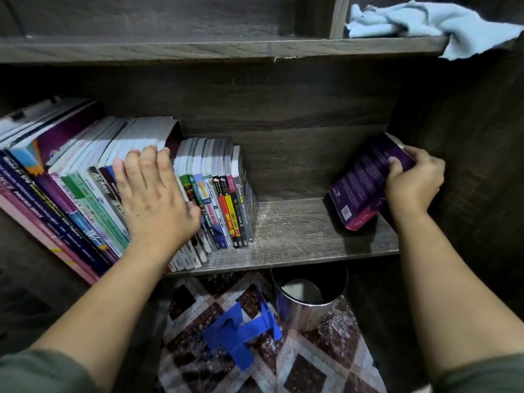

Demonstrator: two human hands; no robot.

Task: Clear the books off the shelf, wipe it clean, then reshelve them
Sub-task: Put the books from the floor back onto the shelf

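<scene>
A row of upright books [85, 177] fills the left half of the dark wooden shelf [300, 234], with a set of smaller paperbacks [224, 194] at its right end. My left hand [154, 194] lies flat with straight fingers on the tops and spines of the taller books. At the shelf's right end my right hand [411, 180] grips a purple book [365, 180], which stands tilted on the board near the side wall. A light blue cloth [419, 21] lies bunched on the shelf above, at the upper right, one corner hanging over the edge.
Bare shelf board lies between the paperbacks and the purple book. Below the shelf stand a shiny metal bin [309, 296] and blue bookends [241, 333] on a patterned floor [326, 358]. The cabinet's side wall [467, 137] closes the right.
</scene>
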